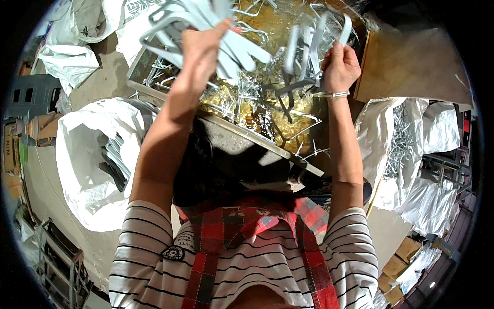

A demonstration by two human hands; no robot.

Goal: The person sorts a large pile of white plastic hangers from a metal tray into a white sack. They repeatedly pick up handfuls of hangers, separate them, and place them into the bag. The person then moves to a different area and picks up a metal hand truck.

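My left hand (199, 49) is closed round a bundle of light grey flat strips (231, 54) with rounded ends and looped bends. It is held above a metal-rimmed tray (246, 131), and its upper part is blurred by motion. At the tray's right side, my right hand (340, 69) pinches a light grey bent strip (346, 32), beside several similar upright pieces (303, 49). Below them hangs or lies a dark bent piece (283, 98); whether it is joined to them I cannot tell. Loose thin bent pieces (249, 95) lie in the tray over a shiny yellow-brown bottom.
To the left stands an open white sack (77, 154) with grey strips (119, 154) inside. On the right, another white sack (370, 136) holds many small metal pieces (399, 139). A brown board (411, 67) borders the tray's right side. Cardboard boxes (396, 268) sit at lower right.
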